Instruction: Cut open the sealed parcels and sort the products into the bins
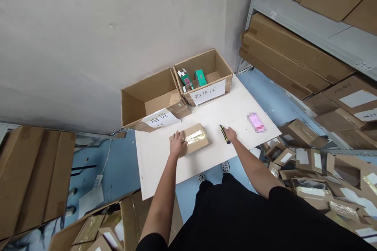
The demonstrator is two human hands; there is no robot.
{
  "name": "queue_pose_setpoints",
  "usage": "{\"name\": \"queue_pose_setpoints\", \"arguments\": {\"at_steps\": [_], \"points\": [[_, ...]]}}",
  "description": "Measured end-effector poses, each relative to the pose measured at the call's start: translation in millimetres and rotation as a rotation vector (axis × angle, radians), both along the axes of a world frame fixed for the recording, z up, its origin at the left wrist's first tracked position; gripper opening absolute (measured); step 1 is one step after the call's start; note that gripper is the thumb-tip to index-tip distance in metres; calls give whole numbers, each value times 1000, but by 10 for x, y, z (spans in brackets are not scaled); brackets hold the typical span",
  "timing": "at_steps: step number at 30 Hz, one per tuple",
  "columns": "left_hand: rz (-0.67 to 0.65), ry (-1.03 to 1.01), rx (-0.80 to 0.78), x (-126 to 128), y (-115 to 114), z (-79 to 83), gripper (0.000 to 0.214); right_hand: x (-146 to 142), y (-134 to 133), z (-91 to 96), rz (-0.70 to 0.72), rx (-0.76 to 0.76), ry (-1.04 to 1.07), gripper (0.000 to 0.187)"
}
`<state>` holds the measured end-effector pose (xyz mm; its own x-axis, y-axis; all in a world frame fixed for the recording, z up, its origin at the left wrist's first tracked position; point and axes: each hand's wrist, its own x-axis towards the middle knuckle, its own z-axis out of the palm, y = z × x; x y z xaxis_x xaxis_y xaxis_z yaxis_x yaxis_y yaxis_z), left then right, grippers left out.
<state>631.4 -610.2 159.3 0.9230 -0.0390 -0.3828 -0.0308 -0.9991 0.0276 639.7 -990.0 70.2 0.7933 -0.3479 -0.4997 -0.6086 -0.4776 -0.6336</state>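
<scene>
A small taped cardboard box (193,139) lies on the white table in front of me, shiny tape across its top. My left hand (177,143) rests on the left end of this box, fingers spread over its top. To the right of the box, my right hand (230,133) is closed on a yellow and black box cutter (224,135), low over the table or touching it. Whether the blade is out is too small to tell. Farther right lies a pink object (257,122), blurred by pixels.
Two open cardboard bins (131,106) with handwritten labels stand along the table's back; the right one holds green boxes (200,77). A shelf (306,11) with cartons rises at right. Opened boxes (309,160) pile on the floor right of the white table (156,164).
</scene>
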Motion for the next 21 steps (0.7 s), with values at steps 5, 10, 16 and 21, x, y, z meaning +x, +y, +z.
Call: {"name": "queue_pose_setpoints", "arguments": {"at_steps": [5,10,16,21], "points": [[7,70,7,140,191,-55,89,-129,323,97,-22,-24,-74,47],[66,-41,14,-20,152,-101,82,-315,1337,148,106,261,48,81],[206,-44,122,-437,265,-61,76,34,2104,255,45,225,-1,101],[346,62,33,-587,531,71,68,238,2487,271,76,313,-139,99]]}}
